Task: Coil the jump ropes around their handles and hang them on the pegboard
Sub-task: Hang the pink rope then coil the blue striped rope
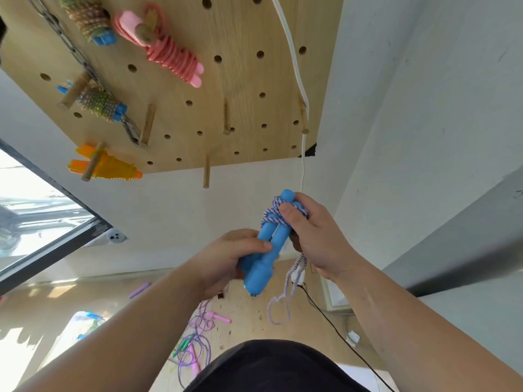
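The wooden pegboard [240,80] took up most of the top of the view, mounted on a white wall [424,108], with a wood floor [127,321] below and a window [36,222] off to the left. Four coiled ropes were already hanging on pegs on the board's left side: a pink rope [169,52] up top, a speckled rope [87,18] in the top corner, another speckled one [100,104] with blue handle ends further down, and an orange rope [113,166] at the bottom edge. A loose pile of ropes [198,329], purple, pink and green, was lying on the floor.

The rope being worked on was held out in front of the wall, below the board and not touching it. The left hand [226,258] was curled round the lower part of the two blue handles [271,241], which sat side by side, thumb across the front. The right hand [314,233] was wrapped round the top end, thumb pressed on a few turns of striped rope [273,215] wound there. The rest of that rope dangled under the right hand as a loose tail [288,284].

A white cable [294,60] ran down the board's right side, and a few bare pegs [226,116] stuck out near the bottom.
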